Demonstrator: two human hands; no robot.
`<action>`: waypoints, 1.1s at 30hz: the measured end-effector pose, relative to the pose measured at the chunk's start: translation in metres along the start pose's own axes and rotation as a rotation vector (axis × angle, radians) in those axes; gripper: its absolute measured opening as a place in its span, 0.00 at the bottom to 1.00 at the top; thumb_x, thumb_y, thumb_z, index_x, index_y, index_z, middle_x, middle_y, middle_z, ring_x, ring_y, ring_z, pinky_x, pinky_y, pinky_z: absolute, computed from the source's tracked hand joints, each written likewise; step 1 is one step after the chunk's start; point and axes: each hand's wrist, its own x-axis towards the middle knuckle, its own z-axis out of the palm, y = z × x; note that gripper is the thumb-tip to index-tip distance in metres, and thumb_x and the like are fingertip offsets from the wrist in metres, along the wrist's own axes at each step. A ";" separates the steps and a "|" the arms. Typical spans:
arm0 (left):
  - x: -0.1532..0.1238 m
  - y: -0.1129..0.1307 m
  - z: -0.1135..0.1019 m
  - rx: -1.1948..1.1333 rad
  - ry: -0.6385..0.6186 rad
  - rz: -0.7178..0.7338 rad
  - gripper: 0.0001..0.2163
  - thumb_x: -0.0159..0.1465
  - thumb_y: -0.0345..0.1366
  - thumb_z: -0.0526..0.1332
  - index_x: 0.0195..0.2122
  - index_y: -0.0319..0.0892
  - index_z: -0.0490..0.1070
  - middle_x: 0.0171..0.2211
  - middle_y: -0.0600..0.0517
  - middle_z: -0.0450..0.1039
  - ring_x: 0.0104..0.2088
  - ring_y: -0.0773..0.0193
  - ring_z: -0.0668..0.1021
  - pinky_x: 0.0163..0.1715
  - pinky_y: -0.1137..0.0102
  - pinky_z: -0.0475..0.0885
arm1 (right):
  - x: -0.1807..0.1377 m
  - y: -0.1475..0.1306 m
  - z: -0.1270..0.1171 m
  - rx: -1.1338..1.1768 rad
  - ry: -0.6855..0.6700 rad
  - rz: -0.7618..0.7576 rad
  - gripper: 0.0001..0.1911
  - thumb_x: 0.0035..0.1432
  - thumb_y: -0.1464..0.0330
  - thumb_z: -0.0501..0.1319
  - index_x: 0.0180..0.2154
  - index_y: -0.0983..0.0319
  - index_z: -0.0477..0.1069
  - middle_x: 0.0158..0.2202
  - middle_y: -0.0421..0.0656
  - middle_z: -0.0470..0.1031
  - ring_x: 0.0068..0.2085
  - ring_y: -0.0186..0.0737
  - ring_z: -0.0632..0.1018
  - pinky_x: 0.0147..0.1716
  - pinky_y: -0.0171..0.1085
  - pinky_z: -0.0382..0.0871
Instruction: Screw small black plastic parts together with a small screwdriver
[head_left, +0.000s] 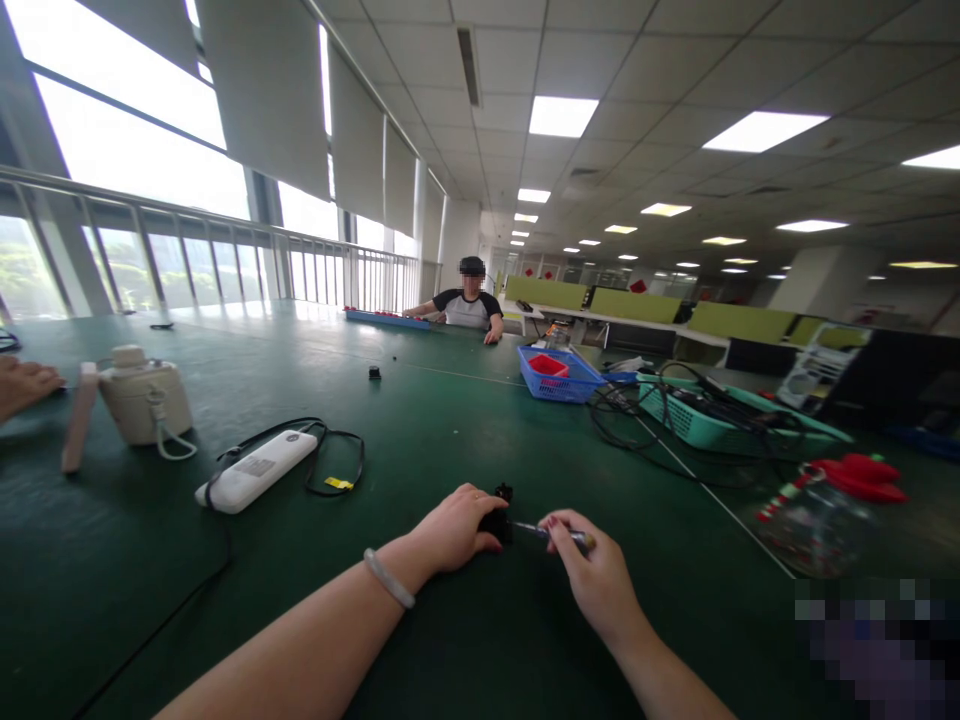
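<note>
Down on the green tabletop (465, 420), the left hand (454, 530) is curled around a small black part (498, 518), pressing it to the surface with thumb and fingers closed on it. The right hand (592, 575) sits just beside it, fingers pinched shut round a slim screwdriver (559, 534) whose tip meets the black part; what that part is cannot be made out, perhaps a small plug or adapter. A pale bracelet (390, 578) circles the left wrist.

Left of the hands and a little further out lies a white power strip (255, 470) with its black cable (337, 455) looped beside it, and beyond that a cream appliance (142, 400). Another person's hand (22, 385) rests at the far left edge. Right of the hands stands a clear jar with a red lid (821, 515); further out are a teal basket (697, 415) full of cables and a blue basket (559, 375). Well beyond the hands, a person (469, 305) sits at the far end of the tabletop.
</note>
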 end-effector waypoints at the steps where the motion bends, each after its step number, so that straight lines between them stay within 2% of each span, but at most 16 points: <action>1: 0.000 0.000 0.000 -0.003 -0.001 -0.002 0.28 0.57 0.43 0.68 0.59 0.46 0.67 0.54 0.46 0.72 0.56 0.52 0.70 0.58 0.59 0.64 | -0.001 0.000 0.000 0.006 0.010 0.002 0.18 0.63 0.55 0.51 0.34 0.59 0.73 0.26 0.41 0.72 0.25 0.39 0.71 0.24 0.36 0.63; 6: 0.000 0.002 0.000 -0.003 -0.021 0.002 0.26 0.59 0.41 0.66 0.59 0.48 0.66 0.54 0.48 0.72 0.56 0.53 0.70 0.57 0.59 0.64 | -0.004 -0.003 0.001 0.022 0.066 -0.008 0.18 0.63 0.56 0.50 0.31 0.59 0.72 0.25 0.41 0.71 0.27 0.40 0.72 0.26 0.36 0.65; 12: 0.001 0.002 0.000 0.017 -0.025 0.028 0.23 0.59 0.41 0.66 0.57 0.48 0.68 0.53 0.48 0.73 0.55 0.53 0.70 0.56 0.60 0.65 | -0.003 -0.007 -0.001 -0.037 0.018 -0.048 0.18 0.63 0.57 0.50 0.31 0.59 0.72 0.25 0.40 0.71 0.27 0.40 0.72 0.27 0.36 0.64; 19: 0.001 0.002 -0.001 0.024 -0.023 0.017 0.22 0.59 0.42 0.66 0.55 0.49 0.69 0.52 0.49 0.73 0.54 0.53 0.70 0.56 0.59 0.65 | -0.003 -0.007 0.000 -0.057 0.029 -0.041 0.19 0.63 0.57 0.49 0.30 0.59 0.71 0.25 0.41 0.71 0.28 0.41 0.73 0.29 0.36 0.65; 28: 0.002 0.001 -0.001 0.049 -0.027 0.017 0.22 0.59 0.43 0.66 0.54 0.50 0.69 0.53 0.49 0.72 0.54 0.53 0.71 0.56 0.58 0.64 | -0.003 -0.006 0.000 -0.069 0.043 -0.059 0.19 0.64 0.57 0.49 0.31 0.59 0.72 0.26 0.42 0.73 0.31 0.43 0.75 0.31 0.37 0.66; 33: 0.001 0.001 -0.002 0.048 -0.024 0.017 0.22 0.59 0.44 0.66 0.55 0.49 0.69 0.53 0.49 0.72 0.54 0.53 0.70 0.56 0.58 0.64 | -0.001 -0.004 0.001 -0.104 -0.020 -0.073 0.16 0.63 0.57 0.52 0.35 0.59 0.73 0.30 0.42 0.75 0.32 0.42 0.75 0.32 0.37 0.66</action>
